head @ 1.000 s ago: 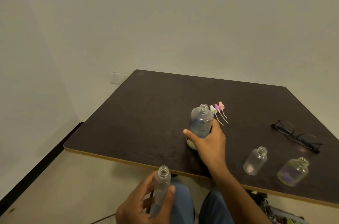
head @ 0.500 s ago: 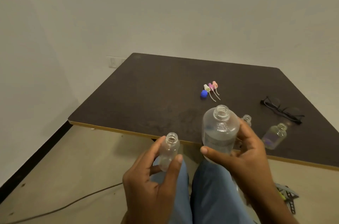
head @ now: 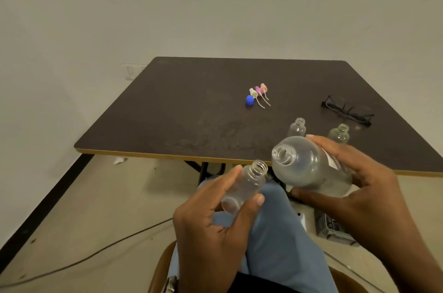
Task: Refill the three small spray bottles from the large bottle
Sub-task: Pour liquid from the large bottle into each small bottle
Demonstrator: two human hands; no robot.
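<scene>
My left hand [head: 211, 228] grips a small clear spray bottle [head: 247, 186] without its cap, tilted with its mouth up and to the right. My right hand [head: 359, 194] holds the large clear bottle [head: 309, 165] tipped on its side, its open mouth pointing left just above the small bottle's mouth. Both are held over my lap, in front of the table's near edge. Two more small open bottles [head: 297, 127] [head: 339, 134] stand on the dark table [head: 191, 110]. Three spray tops [head: 259, 92] and a blue cap [head: 249, 99] lie near the table's middle.
Black glasses [head: 347, 111] lie on the table at the right. A cable [head: 96, 252] runs over the floor at the left, and a small box [head: 333, 230] sits on the floor under my right hand. Walls close off the back and left.
My right hand lifted the large bottle off the table, brought it over my lap and tipped it from upright onto its side toward the small bottle. My left hand raised the small bottle.
</scene>
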